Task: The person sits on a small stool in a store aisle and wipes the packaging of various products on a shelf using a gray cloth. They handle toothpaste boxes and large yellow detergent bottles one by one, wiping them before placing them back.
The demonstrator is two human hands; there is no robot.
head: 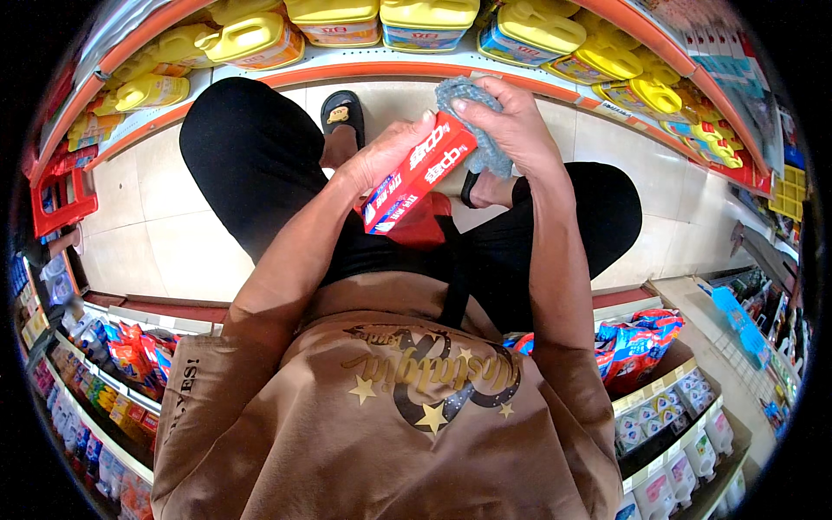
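My left hand (390, 155) grips a long red carton (422, 172), apparently a toothpaste box, along its left side. The carton has white lettering and a blue-and-white lower end, and it is held tilted above my lap. In my right hand (520, 123) is a bunched grey-blue cloth (491, 159), with the thumb pressing it near the carton's upper end. The cloth touches that end, and part of it hangs down beside the carton. Below the carton, a red object (422, 224) shows between my thighs, partly hidden.
Ahead, a low shelf with an orange edge (390, 70) holds several yellow detergent jugs (429, 23). Bagged goods (643, 348) and bottles (682, 468) fill shelving behind me. A red plastic item (65, 201) stands at left. Pale floor tiles (175, 240) lie around my feet.
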